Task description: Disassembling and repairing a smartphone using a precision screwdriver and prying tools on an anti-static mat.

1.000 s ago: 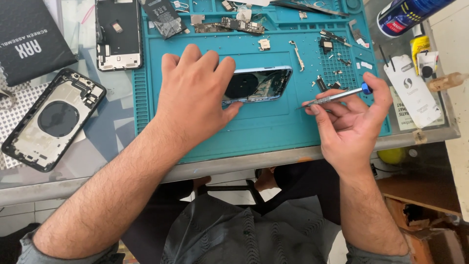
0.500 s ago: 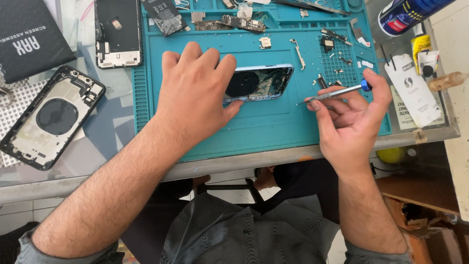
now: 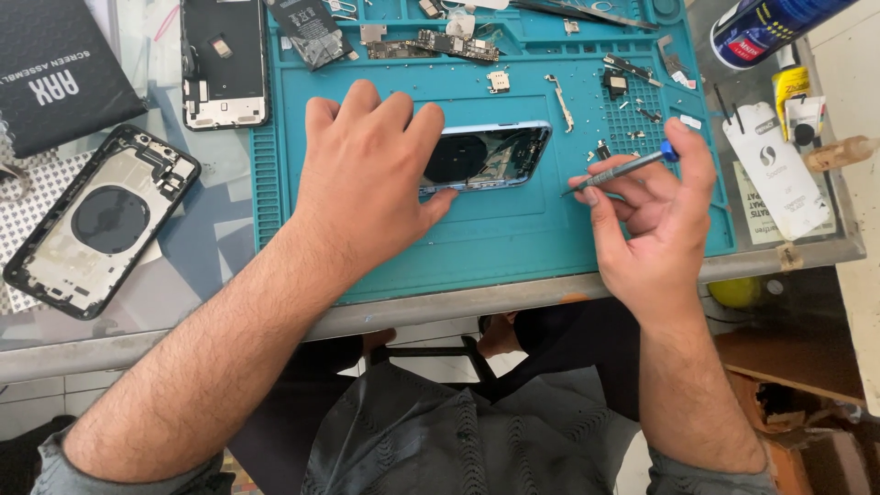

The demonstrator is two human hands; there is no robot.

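Fingers of the left hand (image 3: 367, 179) spread flat, pressing one open phone housing (image 3: 486, 156) mid-mat, while the right hand (image 3: 655, 225) pinches one slim screwdriver (image 3: 623, 170) just right of it. Bare teal mat (image 3: 513, 238) lies open toward the near edge; a second housing (image 3: 96, 220) sits off-mat, far left, well apart

left hand (image 3: 367, 174) pressing phone housing (image 3: 495, 156), right hand (image 3: 655, 220) gripping screwdriver (image 3: 623, 170)
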